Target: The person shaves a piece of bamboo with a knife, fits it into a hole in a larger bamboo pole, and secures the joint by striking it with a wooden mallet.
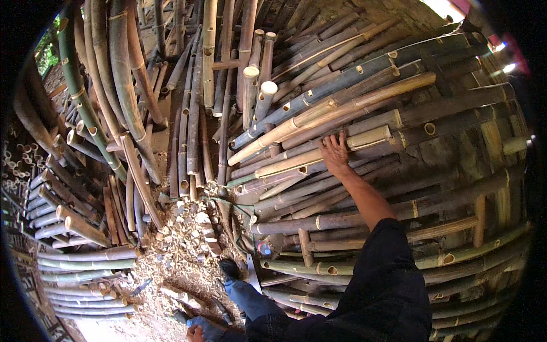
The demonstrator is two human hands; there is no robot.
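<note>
My right hand point(335, 153) reaches out to the right and lies across a pale length of bamboo point(290, 163) on a large stack. Its fingers are spread, and the tips reach over to the dark pole behind. Just right of the fingers, a short pale bamboo end point(370, 138) with a cut face sticks out. At the bottom edge, close to my blue trouser leg, only a small part of my left hand point(195, 333) shows. Its fingers are mostly cut off by the picture edge, and whether it holds anything is hidden.
Bamboo poles with cut holes fill the right rack point(353, 219). Tall poles point(122, 68) lean at the upper left; shorter ones point(85, 263) are stacked at the left. Wood chips point(182, 239) cover the ground. A handsaw blade point(252, 272) is beside my foot point(229, 269).
</note>
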